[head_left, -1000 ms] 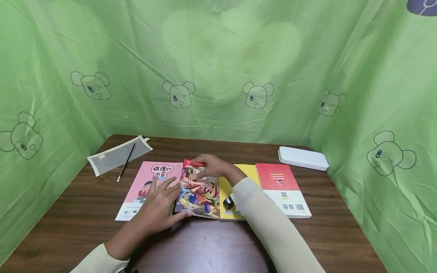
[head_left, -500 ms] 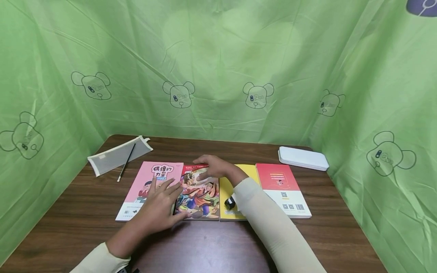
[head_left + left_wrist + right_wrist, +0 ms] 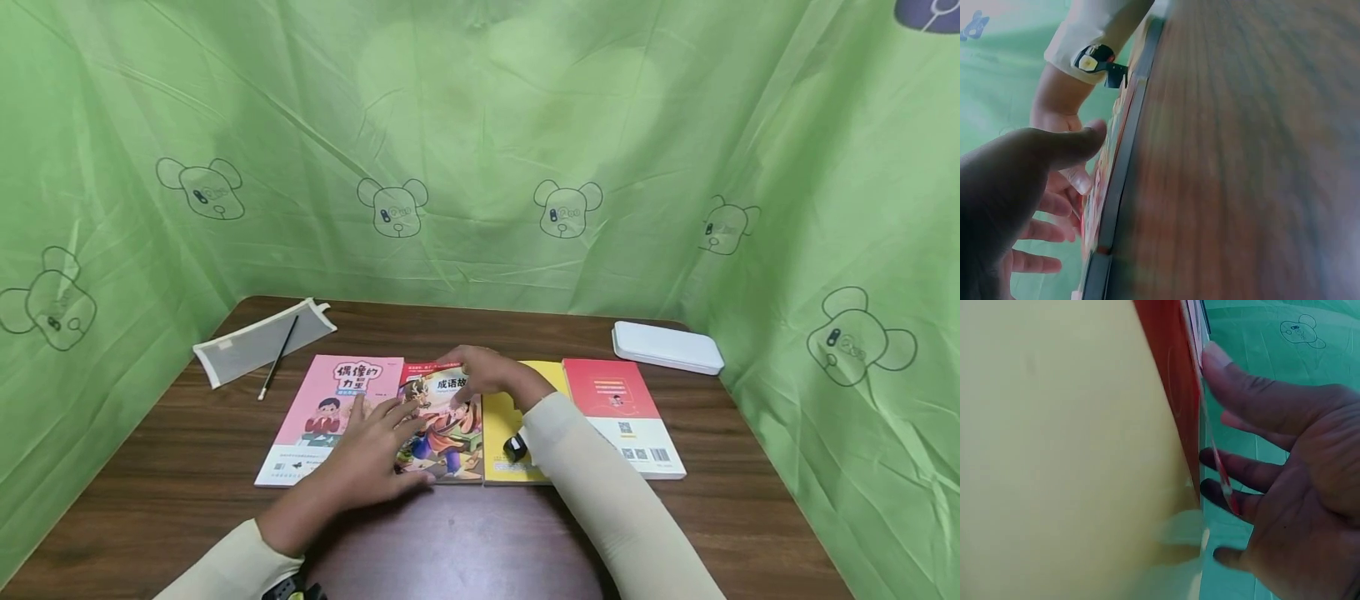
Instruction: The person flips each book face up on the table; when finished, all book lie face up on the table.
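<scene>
Lying flat on the dark wood-grain surface (image 3: 450,542): one illustrated storybook (image 3: 450,442), second from left in a side-by-side row of four. Long axis set near to far; title end directed away from the person, toward the green fabric backdrop (image 3: 480,267); near edge roughly aligned with its neighbours.

Appearance: paperback, front cover uppermost; red band along the top, black Chinese title partly covered by a hand, busy multicoloured picture below with a figure in orange-red and blue clothing. Gloss is shown on the cover.

Right hand (image 3: 483,371): placed at the far edge; cover held between the thumb, laid on the front, and the bent fingers behind. Left hand (image 3: 367,458): fingers spread across the join with the pink book (image 3: 322,421), thumb extended at the near edge; firmness of contact cannot be told.

Adjoining, to the right: yellow book (image 3: 497,421), partly covered by the right sleeve; then red-and-white book (image 3: 618,396). Placed beyond the row: at left, mesh pouch (image 3: 243,357), crossed by a dark pencil (image 3: 279,358); at right, white oblong case (image 3: 667,347).
</scene>
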`<state>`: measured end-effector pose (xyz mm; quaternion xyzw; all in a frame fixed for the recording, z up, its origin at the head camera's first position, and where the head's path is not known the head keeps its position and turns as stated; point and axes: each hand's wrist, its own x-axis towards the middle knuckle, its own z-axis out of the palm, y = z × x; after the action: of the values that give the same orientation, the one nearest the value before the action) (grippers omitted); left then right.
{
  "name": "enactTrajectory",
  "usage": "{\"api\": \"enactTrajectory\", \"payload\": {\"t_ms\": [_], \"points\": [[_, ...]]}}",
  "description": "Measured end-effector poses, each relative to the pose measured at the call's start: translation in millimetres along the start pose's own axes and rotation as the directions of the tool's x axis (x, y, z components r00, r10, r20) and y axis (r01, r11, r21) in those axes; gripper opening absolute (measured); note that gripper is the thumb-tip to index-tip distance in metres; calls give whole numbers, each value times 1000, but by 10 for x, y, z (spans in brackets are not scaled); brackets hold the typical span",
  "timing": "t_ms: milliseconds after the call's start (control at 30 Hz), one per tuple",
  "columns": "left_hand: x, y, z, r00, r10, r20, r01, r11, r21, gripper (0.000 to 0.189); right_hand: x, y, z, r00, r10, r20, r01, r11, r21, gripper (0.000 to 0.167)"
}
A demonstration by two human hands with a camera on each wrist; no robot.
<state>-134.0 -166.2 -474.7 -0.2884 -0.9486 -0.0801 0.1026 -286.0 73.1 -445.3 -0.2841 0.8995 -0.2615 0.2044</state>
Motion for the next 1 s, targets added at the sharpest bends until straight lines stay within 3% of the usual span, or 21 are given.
{"api": "enactTrajectory", "payload": {"t_ms": [200, 367, 633, 1000], "points": [[110, 109, 45, 997, 13, 70, -11, 1000, -21, 79, -91, 39, -60, 999, 47, -4, -47, 994, -100, 79], [196, 197, 79, 995, 33, 92, -30, 999, -34, 76, -135, 101, -70, 996, 86, -14, -87, 987, -138, 83], [338, 344, 134, 993, 98, 58, -96, 995, -32, 75, -178, 152, -64, 991, 134, -26, -137, 982, -131, 89], [500, 575, 200, 984, 159, 83, -158, 987, -24, 75, -416, 278, -226, 985, 156, -79, -161, 985, -68, 85]]}}
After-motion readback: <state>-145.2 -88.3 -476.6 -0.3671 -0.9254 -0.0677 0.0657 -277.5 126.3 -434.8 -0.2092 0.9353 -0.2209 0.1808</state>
